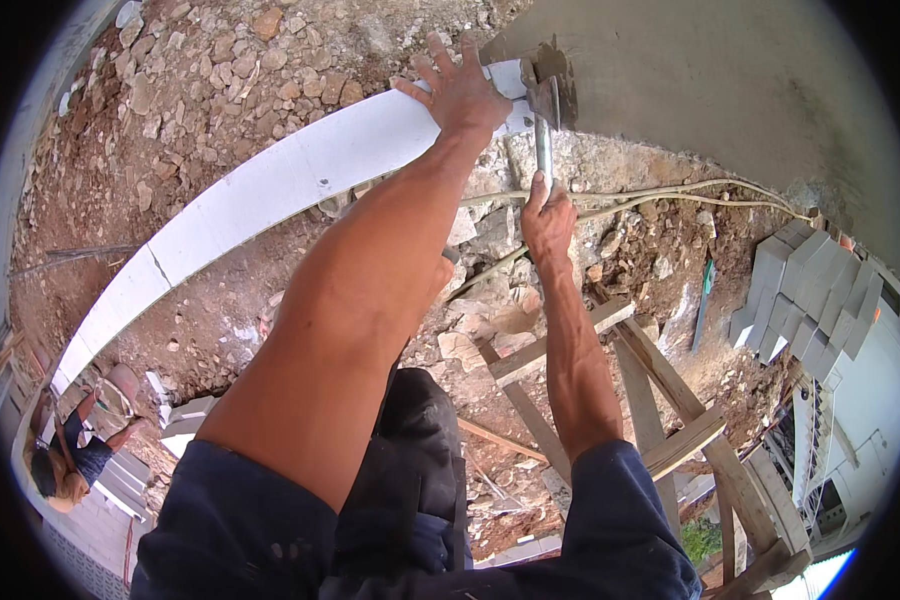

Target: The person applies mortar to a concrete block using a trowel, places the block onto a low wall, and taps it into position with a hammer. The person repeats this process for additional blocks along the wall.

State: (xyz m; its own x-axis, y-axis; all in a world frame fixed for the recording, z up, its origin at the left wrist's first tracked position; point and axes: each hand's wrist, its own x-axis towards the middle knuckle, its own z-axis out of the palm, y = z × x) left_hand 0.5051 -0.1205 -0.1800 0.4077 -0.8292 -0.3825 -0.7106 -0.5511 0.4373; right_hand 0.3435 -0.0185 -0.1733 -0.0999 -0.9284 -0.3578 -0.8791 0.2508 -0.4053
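A long row of white blocks [300, 160] curves across the upper left and ends against a grey mortar-coated surface [690, 70]. My left hand [460, 95] presses on the row's top near that end, its fingers spread. Just to its right, my right hand [548, 222] is wrapped round the metal handle of a trowel-like tool [545, 105]. The tool's flat head is smeared with mortar and sits at the joint between the end block and the grey surface. Wet, darker mortar [560, 65] shows there. The exact shape of the head is hard to make out.
Rubble and broken stones [240, 60] lie beyond the row. Below my right arm stands a rough timber frame [660, 400]. Grey blocks [810, 290] are stacked at the right. Pale cables [660, 190] cross the dirt. Another person [75, 450] is at the lower left.
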